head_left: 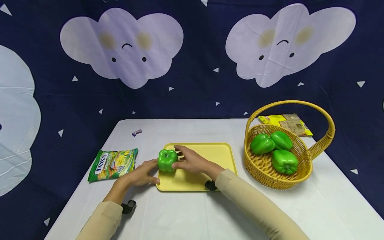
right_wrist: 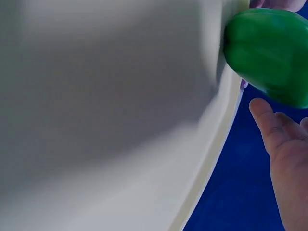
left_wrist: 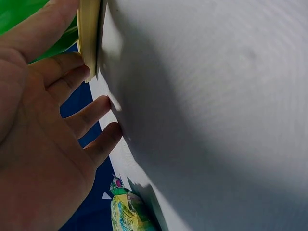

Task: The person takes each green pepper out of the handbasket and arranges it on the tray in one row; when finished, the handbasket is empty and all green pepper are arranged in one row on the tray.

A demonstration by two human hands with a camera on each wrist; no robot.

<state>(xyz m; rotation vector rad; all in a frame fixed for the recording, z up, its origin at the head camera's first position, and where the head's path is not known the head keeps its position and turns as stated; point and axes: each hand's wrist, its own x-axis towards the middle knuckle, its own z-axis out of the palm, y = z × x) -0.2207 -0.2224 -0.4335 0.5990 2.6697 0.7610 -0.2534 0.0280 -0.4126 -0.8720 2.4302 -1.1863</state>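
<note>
A green bell pepper (head_left: 167, 160) sits at the left end of the yellow tray (head_left: 192, 183). My left hand (head_left: 141, 173) is at the tray's left edge, its fingers loosely extended beside the pepper and its thumb at the rim. From the right, my right hand (head_left: 192, 161) reaches over the tray, with thumb and fingers spread around the pepper's near side. In the right wrist view, a gap shows between the right fingers (right_wrist: 269, 130) and the pepper (right_wrist: 269, 55). The left wrist view has the left fingers (left_wrist: 89, 118) relaxed, with part of the pepper (left_wrist: 19, 14) behind the thumb.
At the right stands a wicker basket (head_left: 264, 176) with a tall handle, holding three green bell peppers (head_left: 285, 162). Behind it lies a yellow and brown packet (head_left: 292, 123). A green FOX'S candy bag (head_left: 112, 164) lies left, and a small purple-wrapped candy (head_left: 137, 132) farther back.
</note>
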